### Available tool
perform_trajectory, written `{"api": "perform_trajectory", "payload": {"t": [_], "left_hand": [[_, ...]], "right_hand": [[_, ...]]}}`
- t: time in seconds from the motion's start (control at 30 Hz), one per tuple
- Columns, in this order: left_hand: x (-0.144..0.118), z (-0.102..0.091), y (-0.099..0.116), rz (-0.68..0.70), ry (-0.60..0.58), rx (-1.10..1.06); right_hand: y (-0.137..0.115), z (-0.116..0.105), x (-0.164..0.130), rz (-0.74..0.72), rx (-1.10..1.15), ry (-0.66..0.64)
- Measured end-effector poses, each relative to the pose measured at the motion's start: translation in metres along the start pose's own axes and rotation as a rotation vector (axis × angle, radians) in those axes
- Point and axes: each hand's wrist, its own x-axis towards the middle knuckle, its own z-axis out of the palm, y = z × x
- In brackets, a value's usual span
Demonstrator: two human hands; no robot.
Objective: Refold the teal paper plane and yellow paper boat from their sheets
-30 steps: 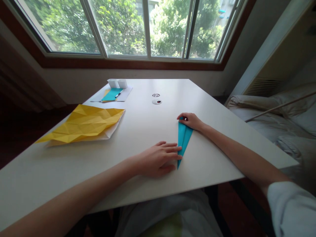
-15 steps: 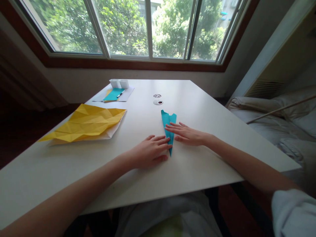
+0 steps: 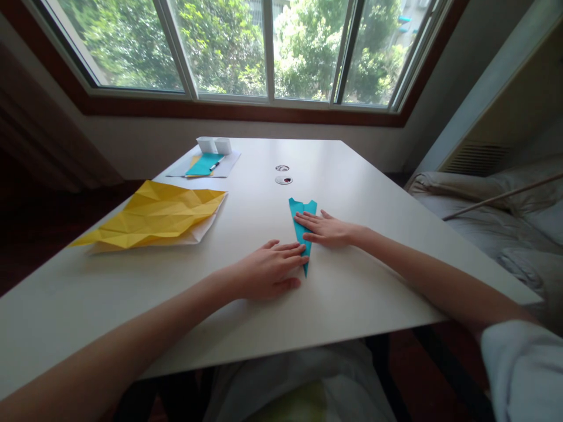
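A narrow folded piece of blue paper (image 3: 308, 207) lies on the white table (image 3: 365, 305), its sharp tip toward me and its wider notched end away. My left hand (image 3: 269, 269) rests flat from the left, fingertips on the paper's lower part close to the tip. From the right, my right hand (image 3: 325, 228) lies with its fingers stretched across the upper part of the paper. Both hands are open and press on the paper from above. Some of the paper is hidden under the fingers.
To the left lies a large creased yellow sheet (image 3: 158, 214) with a white underside. Further back are a flat blue sheet (image 3: 203, 164), a pen (image 3: 214, 166), white sheets and two small white boxes (image 3: 214, 145). Round fittings (image 3: 284, 180) are set in the tabletop.
My right hand has slid slightly up and farther over the blue paper, whose upper right flap now looks flatter. The left hand stays in place on the lower part.
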Motion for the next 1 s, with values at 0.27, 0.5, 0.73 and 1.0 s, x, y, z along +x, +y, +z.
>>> {"api": "perform_trajectory", "payload": {"t": [0.27, 0.5, 0.73, 1.0], "left_hand": [[-0.001, 0.0, 0.001, -0.005, -0.006, -0.014], [-0.007, -0.013, -0.004, -0.047, 0.012, 0.014], [-0.017, -0.022, -0.026, -0.17, 0.014, 0.062], [-0.027, -0.02, -0.05, -0.316, 0.053, 0.015]], "right_hand": [[0.016, -0.015, 0.033, 0.133, -0.036, 0.001], [0.018, -0.013, 0.028, 0.159, -0.087, 0.046], [0.021, -0.004, -0.016, 0.201, -0.175, 0.085], [0.023, -0.003, -0.036, 0.149, -0.217, 0.188]]}}
